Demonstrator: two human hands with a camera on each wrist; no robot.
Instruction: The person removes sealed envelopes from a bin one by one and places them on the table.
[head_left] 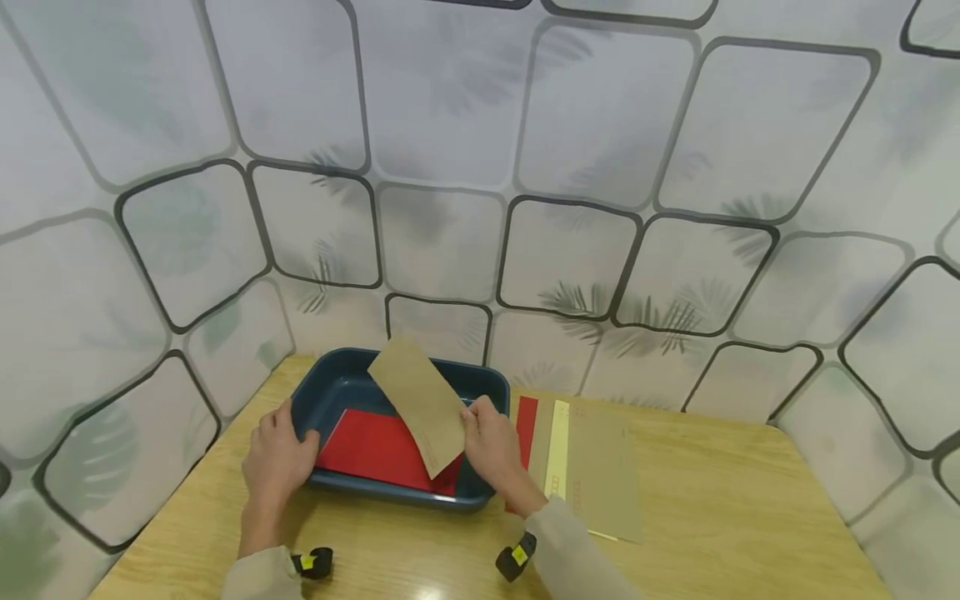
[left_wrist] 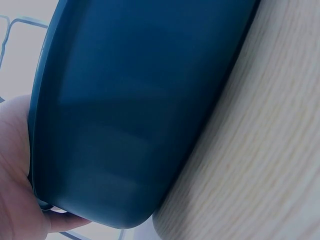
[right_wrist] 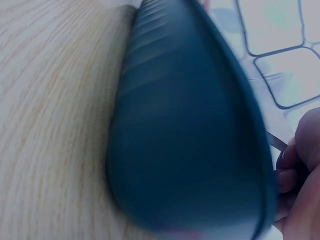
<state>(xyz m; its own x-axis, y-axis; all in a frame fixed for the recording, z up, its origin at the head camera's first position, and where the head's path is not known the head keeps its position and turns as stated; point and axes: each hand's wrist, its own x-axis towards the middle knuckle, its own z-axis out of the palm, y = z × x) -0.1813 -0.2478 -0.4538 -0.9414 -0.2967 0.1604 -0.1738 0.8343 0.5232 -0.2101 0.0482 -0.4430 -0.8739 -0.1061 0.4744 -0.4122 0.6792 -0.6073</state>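
Note:
A dark blue plastic tray [head_left: 330,483] stands on the table. My left hand [head_left: 279,454] grips its left rim; in the left wrist view the hand [left_wrist: 15,170] lies along the rim of the tray [left_wrist: 125,115]. My right hand [head_left: 491,440] pinches a tan paper envelope [head_left: 418,404] by its right edge, holding it tilted above the tray. A red envelope [head_left: 367,446] lies inside the tray, partly covered by the tan one. In the right wrist view the curled fingers of my right hand [right_wrist: 302,175] show beyond the tray's side [right_wrist: 185,125].
To the right of the tray several envelopes overlap on the wooden table [head_left: 720,508]: a large tan one [head_left: 606,467], a yellow one [head_left: 558,442] and a red one [head_left: 527,421]. A patterned wall covering [head_left: 570,258] rises behind and beside the table.

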